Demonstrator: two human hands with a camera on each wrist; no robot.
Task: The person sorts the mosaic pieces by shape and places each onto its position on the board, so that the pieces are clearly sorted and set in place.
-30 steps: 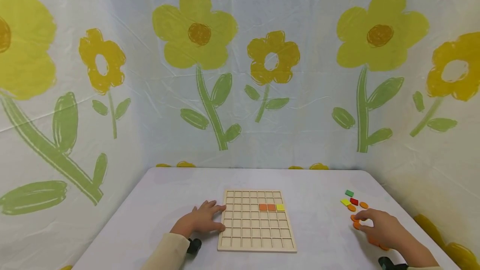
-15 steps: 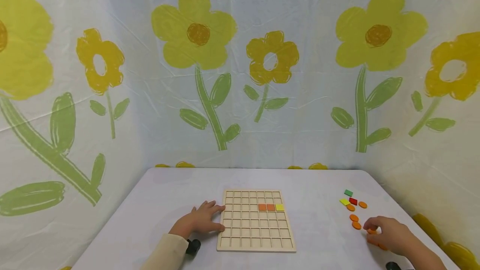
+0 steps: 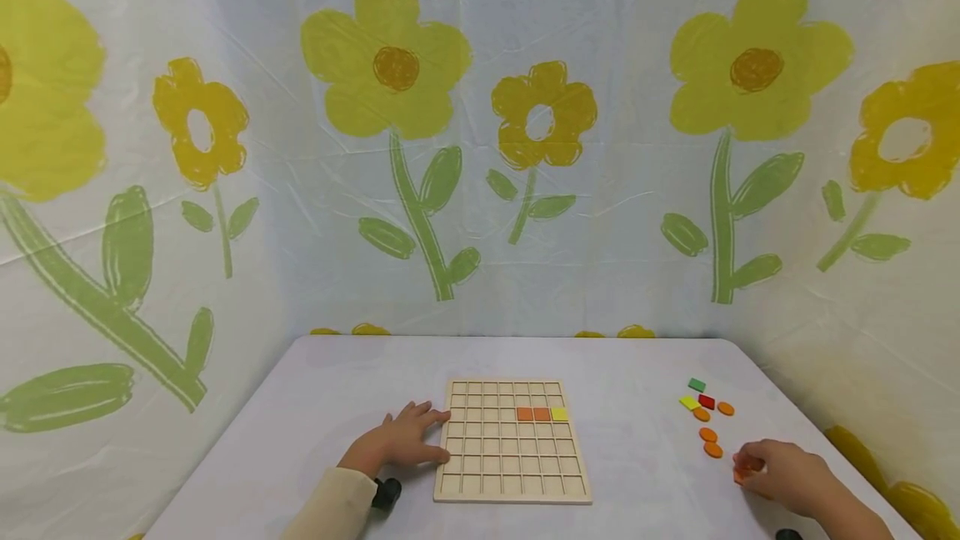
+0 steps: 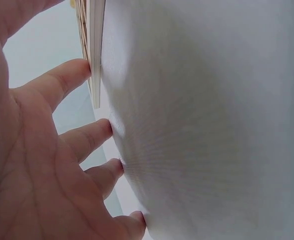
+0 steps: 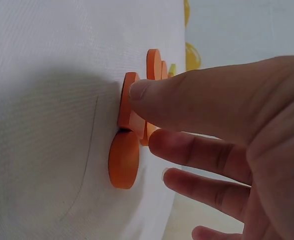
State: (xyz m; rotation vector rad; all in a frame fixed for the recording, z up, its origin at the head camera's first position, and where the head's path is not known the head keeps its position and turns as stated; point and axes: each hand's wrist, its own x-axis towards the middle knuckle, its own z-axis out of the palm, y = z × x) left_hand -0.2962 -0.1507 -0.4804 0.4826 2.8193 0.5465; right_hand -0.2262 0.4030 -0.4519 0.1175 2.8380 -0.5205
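Note:
My left hand (image 3: 405, 437) lies spread at the left side of a wooden grid board (image 3: 510, 444), thumb and index fingertip against its edge. In the left wrist view, one finger touches the board's rim (image 4: 95, 55) and the other fingertips rest on the white tabletop. Two orange square tiles (image 3: 533, 414) and a yellow one (image 3: 559, 414) fill adjoining cells at the right of the board. At the right, my right hand (image 3: 787, 473) pinches an orange square tile (image 5: 127, 102), thumb on its near side, index finger hidden behind. An orange disc (image 5: 123, 160) lies against that tile.
Several orange discs (image 3: 708, 435) are scattered beyond my right hand. Farther back lie a green tile (image 3: 697, 385), a red tile (image 3: 707, 402) and a yellow tile (image 3: 689, 403). Flower-printed cloth (image 3: 615, 265) walls the table (image 3: 360, 373) at the back and sides.
My right hand has drawn back toward the near right, away from two orange discs, and its fingers have closed in on the orange square tile. The left hand and board stay put.

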